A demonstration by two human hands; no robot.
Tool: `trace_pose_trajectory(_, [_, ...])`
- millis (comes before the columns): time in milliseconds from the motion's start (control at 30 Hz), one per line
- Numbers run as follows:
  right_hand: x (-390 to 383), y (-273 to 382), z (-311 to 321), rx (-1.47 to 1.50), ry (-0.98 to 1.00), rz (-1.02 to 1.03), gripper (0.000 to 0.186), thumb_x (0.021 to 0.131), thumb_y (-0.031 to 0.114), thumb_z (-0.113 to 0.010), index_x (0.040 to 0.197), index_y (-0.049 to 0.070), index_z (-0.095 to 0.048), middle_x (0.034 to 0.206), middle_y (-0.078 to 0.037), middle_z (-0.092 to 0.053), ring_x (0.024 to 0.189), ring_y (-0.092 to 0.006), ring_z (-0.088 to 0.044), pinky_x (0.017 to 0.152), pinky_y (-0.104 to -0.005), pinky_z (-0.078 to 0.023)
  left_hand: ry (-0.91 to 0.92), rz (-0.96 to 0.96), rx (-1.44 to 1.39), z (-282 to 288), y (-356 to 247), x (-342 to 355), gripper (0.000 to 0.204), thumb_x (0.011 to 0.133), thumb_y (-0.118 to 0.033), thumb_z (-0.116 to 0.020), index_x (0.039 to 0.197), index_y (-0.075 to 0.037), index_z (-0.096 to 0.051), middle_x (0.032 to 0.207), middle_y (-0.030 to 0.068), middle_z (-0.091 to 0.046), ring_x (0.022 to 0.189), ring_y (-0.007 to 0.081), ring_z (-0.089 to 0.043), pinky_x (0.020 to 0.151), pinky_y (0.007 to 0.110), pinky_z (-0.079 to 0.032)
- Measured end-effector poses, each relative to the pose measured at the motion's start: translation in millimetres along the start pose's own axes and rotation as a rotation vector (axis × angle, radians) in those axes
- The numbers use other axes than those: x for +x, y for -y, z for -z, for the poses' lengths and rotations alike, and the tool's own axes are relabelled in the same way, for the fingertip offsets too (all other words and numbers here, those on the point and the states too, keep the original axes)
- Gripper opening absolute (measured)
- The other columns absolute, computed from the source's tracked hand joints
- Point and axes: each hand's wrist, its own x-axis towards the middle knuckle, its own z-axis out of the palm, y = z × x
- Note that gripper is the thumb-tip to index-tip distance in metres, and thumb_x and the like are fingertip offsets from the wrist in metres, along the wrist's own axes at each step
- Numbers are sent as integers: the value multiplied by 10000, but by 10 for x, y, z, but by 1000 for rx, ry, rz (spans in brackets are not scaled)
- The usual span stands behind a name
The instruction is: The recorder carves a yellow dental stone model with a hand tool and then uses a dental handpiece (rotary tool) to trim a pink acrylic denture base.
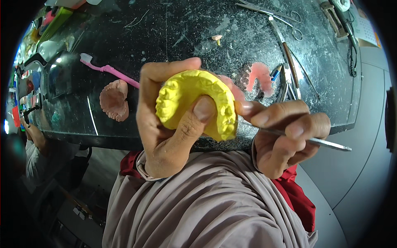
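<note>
A yellow dental cast point(186, 87) with a horseshoe row of teeth is gripped in my left hand point(165, 128), the thumb pressed on its inner face and the fingers behind it. My right hand point(285, 132) is closed on a thin metal dental tool point(326, 143), whose flat end sticks out to the right. The right index fingertip touches the cast's right edge. Behind the cast, partly hidden, lies a pink piece point(231, 86). To the right of it rests a pink horseshoe-shaped plate point(260, 76) on the black bench.
A pink toothbrush point(107, 69) and a pinkish dental cast point(114, 101) lie at left on the bench point(173, 29). Scissors point(275, 13), a brown-handled knife point(287, 58) and a blue-tipped pen point(276, 73) are at right. A small pink-yellow bit point(217, 38) lies at the back. Another person's arm point(37, 136) shows far left.
</note>
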Motion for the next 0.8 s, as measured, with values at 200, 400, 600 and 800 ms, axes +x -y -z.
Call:
trace_pose_trajectory(200, [61,-58,8,-185,95,125,174,854,118,-392,938,-14,-317,794,-230,-490,698,-262,-579,668,-372,-536,-88,-44,202,24,-34,-7,314,785,-25,-429,1086,21,-354,920,200,-499,790,150,-492,728,238,-380])
trace_pose_trajectory(400, [74,-33,8,-223,109,80,160,856,111,-386,931,-20,-333,764,-231,-499,701,-269,-582,663,-372,-535,-131,-77,328,33,-50,-4,309,770,-61,-455,1053,19,-362,893,193,-496,760,145,-474,710,245,-378])
trace_pose_trajectory(600, [-15,22,-57,-156,-23,-98,173,864,142,-381,944,-10,-354,757,-217,-520,705,-284,-592,673,-373,-523,-115,-93,349,54,-49,8,301,771,-88,-460,1034,16,-357,870,179,-481,721,134,-447,683,241,-369])
trace_pose_trajectory(800, [12,-17,-72,-86,-114,-166,195,873,172,-359,966,0,-351,761,-208,-526,720,-285,-594,672,-367,-528,-124,-73,305,62,-40,8,271,782,-101,-462,1009,4,-357,884,168,-471,725,122,-451,666,229,-384])
